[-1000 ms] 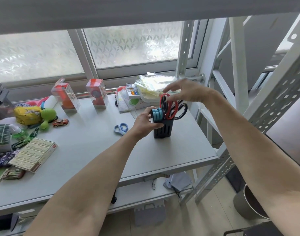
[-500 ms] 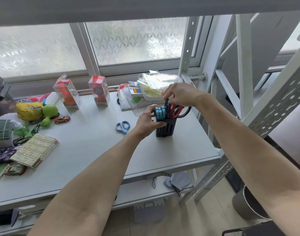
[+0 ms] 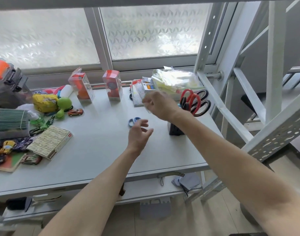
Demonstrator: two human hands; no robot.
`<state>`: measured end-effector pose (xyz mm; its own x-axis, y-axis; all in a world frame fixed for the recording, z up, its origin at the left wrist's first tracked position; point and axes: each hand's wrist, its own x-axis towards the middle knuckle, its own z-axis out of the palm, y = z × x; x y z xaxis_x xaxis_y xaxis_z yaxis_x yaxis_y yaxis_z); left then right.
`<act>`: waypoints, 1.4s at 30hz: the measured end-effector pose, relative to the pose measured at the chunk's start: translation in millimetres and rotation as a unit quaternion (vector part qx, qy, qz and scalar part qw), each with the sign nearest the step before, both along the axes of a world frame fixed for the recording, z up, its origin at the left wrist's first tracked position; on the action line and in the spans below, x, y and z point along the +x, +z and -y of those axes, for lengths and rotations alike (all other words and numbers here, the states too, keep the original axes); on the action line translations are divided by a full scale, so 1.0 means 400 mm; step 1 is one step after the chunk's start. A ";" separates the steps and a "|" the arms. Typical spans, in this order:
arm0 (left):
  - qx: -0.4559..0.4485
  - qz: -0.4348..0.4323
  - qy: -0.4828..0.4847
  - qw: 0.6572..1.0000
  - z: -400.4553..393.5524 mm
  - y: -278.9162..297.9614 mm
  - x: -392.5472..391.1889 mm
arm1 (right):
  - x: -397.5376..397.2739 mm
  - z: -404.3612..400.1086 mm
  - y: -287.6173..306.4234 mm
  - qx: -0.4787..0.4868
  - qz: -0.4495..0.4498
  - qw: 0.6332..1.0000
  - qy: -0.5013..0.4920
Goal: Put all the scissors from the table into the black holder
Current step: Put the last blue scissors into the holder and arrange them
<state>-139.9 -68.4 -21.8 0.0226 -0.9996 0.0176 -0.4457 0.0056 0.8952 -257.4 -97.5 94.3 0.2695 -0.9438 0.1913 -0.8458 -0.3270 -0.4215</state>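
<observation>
The black holder [image 3: 175, 130] stands at the table's right side, partly behind my right forearm. Red-handled scissors [image 3: 190, 98] and black-handled scissors [image 3: 202, 103] stick up out of it, with a bit of light-blue handle [image 3: 179, 105] beside them. A small pair of blue-handled scissors [image 3: 133, 121] lies flat on the white table [image 3: 98, 150], just beyond my left hand. My left hand [image 3: 139, 133] hovers over them, fingers apart and holding nothing. My right hand [image 3: 158, 103] is left of the holder, above the table, loosely curled and blurred, with nothing visible in it.
Two clear boxes with red toys [image 3: 112, 87] stand near the window. Plastic bags and small packets [image 3: 173, 80] lie behind the holder. A flat carton [image 3: 51, 142], toy cars, a green toy [image 3: 63, 104] and pouches crowd the left side. A white metal rack [image 3: 247, 99] rises at the right.
The red scissors went down into the holder. Both hands let go of the holder and moved left, my left hand now over the blue scissors.
</observation>
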 end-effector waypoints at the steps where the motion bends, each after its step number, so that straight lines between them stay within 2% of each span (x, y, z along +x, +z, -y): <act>1: -0.001 0.020 0.037 0.999 -0.006 -0.012 0.034 | 0.026 0.010 -0.032 0.027 0.001 1.000 -0.006; 3: 0.010 0.057 0.091 0.994 -0.012 -0.027 0.099 | 0.070 0.037 -0.101 0.086 0.000 0.996 -0.040; 6: 0.032 0.113 0.123 0.985 -0.017 -0.041 0.178 | 0.114 0.072 -0.193 0.156 -0.018 0.983 -0.094; 11: 0.038 0.140 0.120 0.982 -0.025 -0.061 0.240 | 0.172 0.115 -0.260 0.153 -0.043 0.973 -0.166; 16: 0.030 0.141 0.097 0.985 -0.025 -0.058 0.245 | 0.215 0.137 -0.256 0.164 -0.160 0.963 -0.142; 18: 0.033 0.143 0.094 0.985 -0.024 -0.058 0.244 | 0.217 0.136 -0.251 0.166 -0.171 0.964 -0.119; 23: 0.040 0.145 0.094 0.984 -0.024 -0.054 0.240 | 0.197 0.118 -0.242 0.165 -0.143 0.971 -0.093; 27: 0.032 0.134 0.077 0.988 -0.024 -0.036 0.204 | 0.161 0.080 -0.192 0.161 -0.071 0.980 -0.092; 32: 0.014 0.081 0.011 0.997 -0.014 0.008 0.103 | 0.075 0.027 -0.040 0.067 0.048 0.994 -0.067; 36: -0.002 0.043 -0.068 0.997 0.007 0.060 0.005 | -0.051 -0.016 0.114 0.006 0.135 0.990 -0.032; 39: -0.008 0.031 -0.105 0.994 0.031 0.092 -0.062 | -0.151 -0.028 0.173 -0.014 0.130 0.991 -0.034; 42: 0.001 0.032 -0.130 0.991 0.057 0.109 -0.111 | -0.223 -0.040 0.189 0.011 0.113 0.993 -0.026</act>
<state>-184.4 -91.3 21.7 -0.2372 -0.9714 0.0083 -0.4855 0.1260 0.8651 -346.6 -81.5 169.9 0.1721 -0.9602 0.2202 -0.7449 -0.2731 -0.6088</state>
